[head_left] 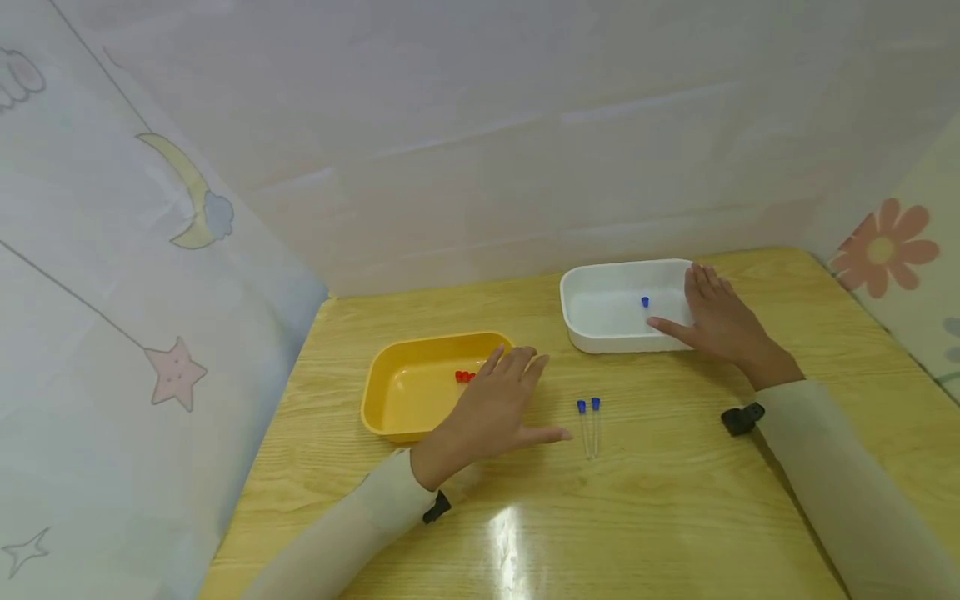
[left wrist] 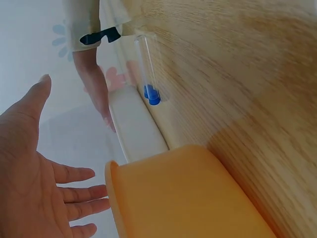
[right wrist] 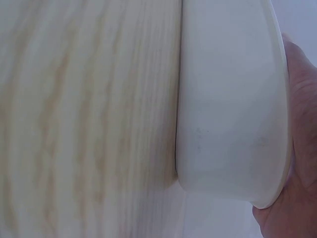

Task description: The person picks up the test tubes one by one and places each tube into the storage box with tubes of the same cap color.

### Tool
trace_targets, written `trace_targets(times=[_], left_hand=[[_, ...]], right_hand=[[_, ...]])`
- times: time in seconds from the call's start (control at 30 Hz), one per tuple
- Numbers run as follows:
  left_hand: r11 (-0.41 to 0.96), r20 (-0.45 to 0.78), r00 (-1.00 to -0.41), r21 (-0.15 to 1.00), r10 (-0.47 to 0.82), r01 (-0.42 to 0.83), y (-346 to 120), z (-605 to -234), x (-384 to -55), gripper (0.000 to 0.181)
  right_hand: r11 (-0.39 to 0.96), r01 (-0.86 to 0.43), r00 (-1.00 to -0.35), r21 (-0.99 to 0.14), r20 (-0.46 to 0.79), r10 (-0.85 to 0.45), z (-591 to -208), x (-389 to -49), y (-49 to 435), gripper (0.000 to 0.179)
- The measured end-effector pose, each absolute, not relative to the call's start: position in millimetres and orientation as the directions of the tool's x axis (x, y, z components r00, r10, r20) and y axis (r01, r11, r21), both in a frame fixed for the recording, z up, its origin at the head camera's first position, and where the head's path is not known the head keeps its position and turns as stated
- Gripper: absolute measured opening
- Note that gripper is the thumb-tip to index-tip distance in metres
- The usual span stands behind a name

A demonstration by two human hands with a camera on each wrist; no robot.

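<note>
My left hand [head_left: 491, 412] hovers over the right side of the yellow tray [head_left: 386, 346], fingers spread and thumb pointing right. In the left wrist view its fingertips come right at the tray's rim. Several red caps [head_left: 463, 377] show inside that tray, partly hidden by the hand. Straight fingers of my right hand [head_left: 723, 325] lie over the right end of the white tray [head_left: 592, 340], the thumb reaching across its front rim. A blue cap [head_left: 645, 302] shows in the white tray. Two slender clear tubes with blue caps [head_left: 588, 429] lie side by side between the hands.
The wooden table [head_left: 637, 525] meets a pale cloth wall [head_left: 480, 167] behind the trays. A printed cloth with a moon and star stands along the left side, and one with a flower [head_left: 885, 248] at the right. Black straps [head_left: 742, 418] circle both sleeves.
</note>
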State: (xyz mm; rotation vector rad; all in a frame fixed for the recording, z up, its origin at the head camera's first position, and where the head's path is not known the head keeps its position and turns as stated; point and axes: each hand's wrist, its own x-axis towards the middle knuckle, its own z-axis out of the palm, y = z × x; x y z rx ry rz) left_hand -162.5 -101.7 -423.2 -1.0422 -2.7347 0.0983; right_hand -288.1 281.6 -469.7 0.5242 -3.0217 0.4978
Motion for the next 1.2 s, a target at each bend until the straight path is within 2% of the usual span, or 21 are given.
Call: trace_targets(times=[0.57,0.9,1.2], left_hand=[[0.661,0.096,-0.657,-0.204,0.748,0.722,-78,-437,-168,0.106],[0.63,0.008,-0.641,-0.197,0.767,0.751,-67,-442,-167,0.105],[0.622,0.0,-0.643,-0.257,0.765,0.74,-61,-445,-169,0.105]], right_hand=[[0.892,-0.318,-0.947,-0.322,0.066,-0.314,-466,-286,280,0.111],[0.894,-0.317,-0.948,-0.317,0.07,-0.311,-465,-282,276,0.112],[0.893,-0.316,-0.948,-0.32,0.072,-0.31,-463,-282,274,0.112]])
